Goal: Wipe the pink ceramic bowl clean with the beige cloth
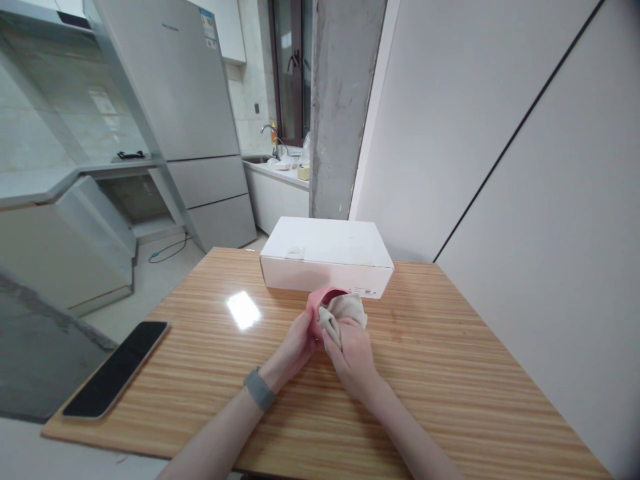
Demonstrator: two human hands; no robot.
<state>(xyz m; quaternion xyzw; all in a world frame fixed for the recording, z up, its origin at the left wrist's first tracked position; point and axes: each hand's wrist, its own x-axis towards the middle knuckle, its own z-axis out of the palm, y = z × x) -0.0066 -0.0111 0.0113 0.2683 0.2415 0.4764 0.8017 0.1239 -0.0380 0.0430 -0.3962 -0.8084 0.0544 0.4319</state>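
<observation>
Cloth (pixel 354 308), beige and bunched, is gripped in your right hand (pixel 356 353) in the head view, pressed at the mouth of a pink vessel (pixel 313 305); how far in it reaches is hidden. Your left hand (pixel 299 341), with a grey band (pixel 260 389) at the wrist, holds that vessel by its side, tilted, over the wooden table (pixel 440 373) and just before the white box (pixel 325 243). Near the table's left edge lies a flat black-screened device (pixel 117 370).
</observation>
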